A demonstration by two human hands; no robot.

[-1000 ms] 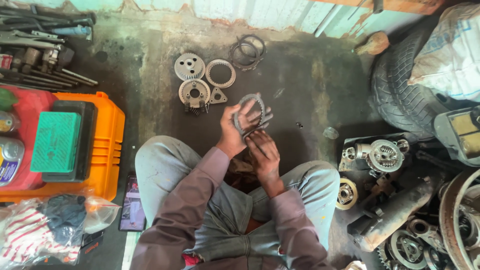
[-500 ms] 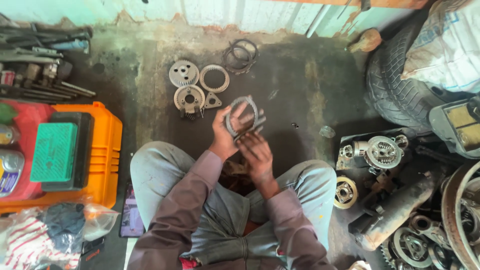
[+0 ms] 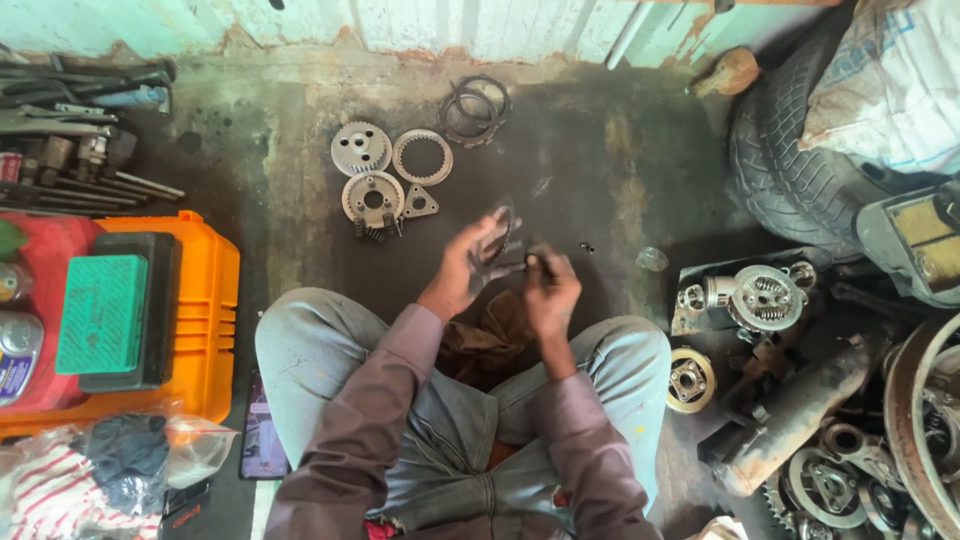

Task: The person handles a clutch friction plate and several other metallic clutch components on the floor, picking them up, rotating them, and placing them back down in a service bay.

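I sit cross-legged on a dirty concrete floor. My left hand (image 3: 468,265) grips a stack of thin metal ring plates (image 3: 502,232), turned edge-on and blurred. My right hand (image 3: 548,285) is closed beside it, pinching the lower edge of the same stack. On the floor ahead lie a round toothed hub (image 3: 360,148), a toothed ring (image 3: 422,156), a round plate with springs (image 3: 372,197), a small triangular piece (image 3: 420,203) and dark rings (image 3: 474,102).
An orange toolbox (image 3: 205,310) with a green case (image 3: 100,312) stands at my left, tools (image 3: 70,150) behind it. At the right are a tyre (image 3: 790,150), a clutch assembly (image 3: 765,297), a round hub (image 3: 690,380) and greasy engine parts (image 3: 850,470).
The ring stack has turned from face-on to edge-on in my left hand. My right hand has risen from below it to beside it.
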